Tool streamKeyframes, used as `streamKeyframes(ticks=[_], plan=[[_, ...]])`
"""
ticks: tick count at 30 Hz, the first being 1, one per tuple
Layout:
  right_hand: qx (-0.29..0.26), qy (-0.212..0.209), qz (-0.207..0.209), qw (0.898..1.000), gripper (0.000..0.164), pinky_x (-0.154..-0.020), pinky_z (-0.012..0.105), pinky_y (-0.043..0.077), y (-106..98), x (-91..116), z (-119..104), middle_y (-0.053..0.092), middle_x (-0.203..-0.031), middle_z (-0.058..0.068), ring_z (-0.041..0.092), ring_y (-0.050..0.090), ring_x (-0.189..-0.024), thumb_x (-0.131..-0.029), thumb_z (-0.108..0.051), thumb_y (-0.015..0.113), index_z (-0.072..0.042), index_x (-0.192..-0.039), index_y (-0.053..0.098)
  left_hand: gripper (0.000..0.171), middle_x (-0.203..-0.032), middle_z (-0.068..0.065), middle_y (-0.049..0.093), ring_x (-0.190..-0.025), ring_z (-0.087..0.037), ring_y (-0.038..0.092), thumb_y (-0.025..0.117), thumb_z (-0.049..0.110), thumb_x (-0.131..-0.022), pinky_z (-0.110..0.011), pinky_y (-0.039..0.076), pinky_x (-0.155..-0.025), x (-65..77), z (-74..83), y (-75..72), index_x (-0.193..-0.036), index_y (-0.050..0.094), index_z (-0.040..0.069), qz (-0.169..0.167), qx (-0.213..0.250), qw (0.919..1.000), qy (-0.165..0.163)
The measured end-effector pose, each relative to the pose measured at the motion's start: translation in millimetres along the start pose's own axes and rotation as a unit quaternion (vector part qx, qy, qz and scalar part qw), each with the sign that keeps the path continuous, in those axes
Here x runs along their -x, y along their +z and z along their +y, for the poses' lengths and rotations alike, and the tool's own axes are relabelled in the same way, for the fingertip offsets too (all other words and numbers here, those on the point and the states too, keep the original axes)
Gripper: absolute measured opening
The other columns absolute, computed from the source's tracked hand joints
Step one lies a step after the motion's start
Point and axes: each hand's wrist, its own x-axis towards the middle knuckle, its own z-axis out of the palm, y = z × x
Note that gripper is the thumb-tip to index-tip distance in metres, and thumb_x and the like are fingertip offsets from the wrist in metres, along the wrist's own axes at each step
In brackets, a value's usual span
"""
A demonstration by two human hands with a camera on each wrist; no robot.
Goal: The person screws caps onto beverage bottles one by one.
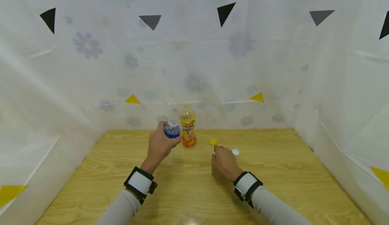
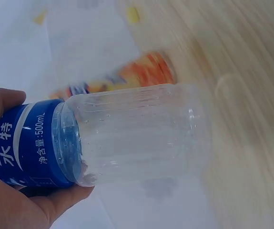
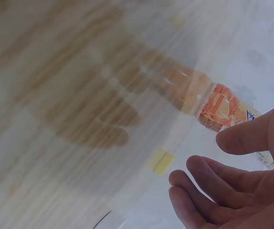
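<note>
My left hand grips a clear plastic water bottle with a blue label, its mouth uncapped. In the left wrist view the lower part of the water bottle looks transparent, with droplets on its wall. Just right of it an uncapped drink bottle with a yellow-orange label stands upright on the table, orange liquid near its base. My right hand hovers low over the table with relaxed fingers and holds nothing. Close by its fingertips lies a yellow cap, and a white cap is to its right.
A wood-grain table lies beneath both hands. White flower-patterned sheeting rises behind the table and along both sides, with black, grey and yellow triangles on it.
</note>
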Motion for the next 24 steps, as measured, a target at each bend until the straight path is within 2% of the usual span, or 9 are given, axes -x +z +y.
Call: streamKeyframes(ticks=[5, 10, 14, 17, 24], plan=[[0.009, -0.002, 0.007, 1.0, 0.007, -0.049, 0.027, 0.038, -1.7, 1.9, 2.2, 0.058, -0.07, 0.01, 0.014, 0.047, -0.052, -0.093, -0.002, 0.067, 0.005, -0.095, 0.066, 0.066, -0.116, -0.014, 0.072, -0.098, -0.029, 0.072, 0.088, 0.03, -0.078, -0.043, 0.06, -0.076, 12.0, 27.6, 21.7, -0.133, 0.057, 0.009, -0.041, 0.024, 0.9977, 0.049], [0.014, 0.005, 0.012, 1.0, 0.007, -0.05, 0.029, 0.04, -2.9, 2.0, 3.4, 0.056, -0.067, 0.009, 0.016, 0.05, -0.053, -0.091, -0.002, 0.069, 0.002, -0.088, 0.063, 0.068, -0.118, -0.011, 0.072, -0.101, -0.026, 0.072, 0.087, 0.032, -0.078, -0.043, 0.059, -0.08, 19.9, 41.7, 43.3, -0.135, 0.057, 0.012, -0.079, 0.015, 0.9947, 0.065], [-0.001, 0.012, 0.009, 1.0, 0.008, -0.054, 0.034, 0.048, -2.4, 1.0, 2.4, 0.063, -0.075, 0.013, 0.02, 0.059, -0.06, -0.091, -0.003, 0.068, 0.004, -0.094, 0.065, 0.065, -0.114, -0.01, 0.073, -0.096, -0.025, 0.072, 0.085, 0.034, -0.078, -0.039, 0.059, -0.076, 25.3, 45.5, 54.6, -0.134, 0.058, 0.014, -0.098, 0.008, 0.9925, 0.072], [-0.006, 0.014, 0.006, 1.0, 0.01, -0.058, 0.038, 0.052, -1.2, 0.5, 1.3, 0.067, -0.08, 0.016, 0.025, 0.064, -0.064, -0.09, -0.003, 0.068, 0.005, -0.096, 0.066, 0.064, -0.113, -0.008, 0.073, -0.095, -0.023, 0.071, 0.085, 0.035, -0.079, -0.038, 0.057, -0.074, 28.0, 44.9, 59.4, -0.133, 0.058, 0.016, -0.099, 0.0, 0.9926, 0.071], [0.003, 0.019, -0.002, 1.0, 0.01, -0.055, 0.036, 0.05, 0.6, 0.6, -1.3, 0.065, -0.078, 0.015, 0.023, 0.062, -0.063, -0.09, -0.004, 0.069, 0.004, -0.094, 0.065, 0.065, -0.115, -0.01, 0.073, -0.098, -0.026, 0.071, 0.085, 0.035, -0.079, -0.041, 0.058, -0.077, 28.3, 40.0, 62.1, -0.135, 0.058, 0.015, -0.086, 0.002, 0.9943, 0.063]])
